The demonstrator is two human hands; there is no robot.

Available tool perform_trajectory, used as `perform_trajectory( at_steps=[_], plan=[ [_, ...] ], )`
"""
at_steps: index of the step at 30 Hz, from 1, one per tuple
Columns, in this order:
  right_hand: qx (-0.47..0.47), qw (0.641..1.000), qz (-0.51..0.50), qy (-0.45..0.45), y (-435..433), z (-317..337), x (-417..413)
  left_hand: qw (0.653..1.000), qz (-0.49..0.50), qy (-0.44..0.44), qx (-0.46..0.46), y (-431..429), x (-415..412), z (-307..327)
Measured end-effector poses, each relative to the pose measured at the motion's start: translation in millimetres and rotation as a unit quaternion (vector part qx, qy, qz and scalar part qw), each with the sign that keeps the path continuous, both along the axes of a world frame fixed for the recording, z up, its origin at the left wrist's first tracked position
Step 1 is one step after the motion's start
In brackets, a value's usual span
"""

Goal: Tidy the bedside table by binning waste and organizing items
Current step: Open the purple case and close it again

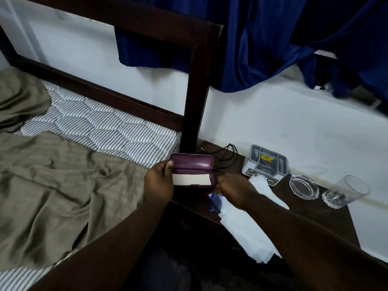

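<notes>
The left hand (159, 177) has its grip clamped on the left end of a purple hard-shell spectacle case (192, 164), thumb on the lid's edge and fingers behind. The case hangs open in the air over the near left corner of the dark wooden bedside tabletop (315, 211), and a pale cream strip (191, 179) lies in its lower half. The shell looks stiff, light and rather smooth, so it is probably best held by both ends as it is now. The hinge should let the lid fold down without much force. The right hand (231, 185) curls in against the case's right end and appears to pinch the lower half, though its fingertips are hidden. Just under that hand, blue-framed glasses (215, 203) lie on the tabletop. They are likely fragile at the arms and are better lifted by the frame than the lenses. Beside them, white paper sheets (247, 227) hang over the front edge, limp and easily gathered for the bin. Further right stand a small white box with a clear lid (265, 162), a clear glass ashtray (303, 186) and a clear drinking glass (344, 192). The two glass pieces are probably heavy, slippery and breakable.
</notes>
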State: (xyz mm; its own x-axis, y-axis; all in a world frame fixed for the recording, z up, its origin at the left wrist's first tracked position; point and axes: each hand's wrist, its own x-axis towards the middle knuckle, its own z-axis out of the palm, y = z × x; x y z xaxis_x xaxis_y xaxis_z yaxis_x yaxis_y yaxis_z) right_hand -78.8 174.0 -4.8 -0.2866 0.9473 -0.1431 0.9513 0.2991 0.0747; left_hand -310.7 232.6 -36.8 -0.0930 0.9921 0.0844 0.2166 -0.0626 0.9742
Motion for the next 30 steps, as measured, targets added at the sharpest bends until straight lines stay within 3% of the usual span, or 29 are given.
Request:
perform_trajectory(
  at_steps=[11, 15, 21, 25, 27, 30],
  plan=[
    [0.023, 0.994, -0.043, 0.097, 0.1, 15.8, 10.2, 1.0, 0.013, 0.001, 0.008, 0.2, 3.2, 5.8],
    [0.003, 0.994, -0.028, 0.106, -17.2, 50.1, 27.4, 1.0, -0.004, -0.006, 0.022, -2.3, 14.1, 22.5],
    [0.012, 0.989, -0.094, 0.116, -55.2, 109.8, 57.8, 0.998, -0.018, -0.013, 0.066, -15.4, 48.2, 56.3],
    [0.048, 0.972, -0.182, 0.142, -92.0, 154.2, 75.5, 0.994, -0.054, -0.037, 0.09, -34.9, 80.8, 78.4],
    [0.061, 0.977, -0.167, 0.114, -107.6, 177.9, 83.5, 0.991, -0.083, -0.057, 0.09, -46.6, 97.8, 90.4],
    [0.074, 0.97, -0.18, 0.143, -134.9, 215.2, 96.0, 0.983, -0.145, -0.088, 0.071, -66.2, 124.9, 113.3]
  ],
)
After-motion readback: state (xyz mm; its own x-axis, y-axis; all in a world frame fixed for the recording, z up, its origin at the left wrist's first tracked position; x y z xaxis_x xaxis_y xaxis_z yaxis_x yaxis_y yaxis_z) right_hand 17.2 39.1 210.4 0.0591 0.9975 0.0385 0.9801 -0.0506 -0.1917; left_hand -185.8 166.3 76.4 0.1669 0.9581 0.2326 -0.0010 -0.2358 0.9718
